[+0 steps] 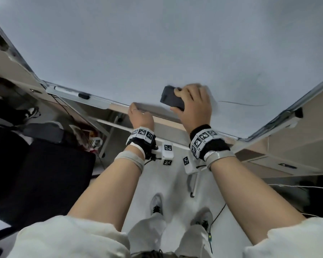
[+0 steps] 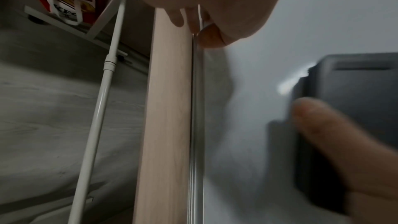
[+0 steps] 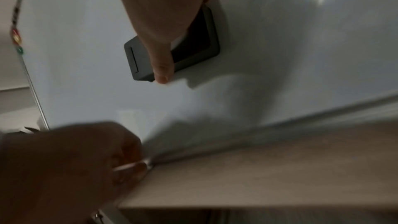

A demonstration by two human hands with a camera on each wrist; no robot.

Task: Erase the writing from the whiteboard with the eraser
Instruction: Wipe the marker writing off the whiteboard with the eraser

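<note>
Head view: the right hand clamps a dark grey rectangular plastic eraser flat against the lower part of the large pale whiteboard, while the left hand curls over the board's silver bottom rail; a thin dark marker line and a faint smudge above it lie just right of the eraser — a sweep kept too far left would probably miss both. Left wrist view: the fingers hook the rail beside a pale wooden ledge; if that brace slips, the board may shift under the wiping pressure. Right wrist view: the thumb presses on the eraser's side — the pad appears flush to the board, yet tilting it would likely smear rather than lift the ink.
</note>
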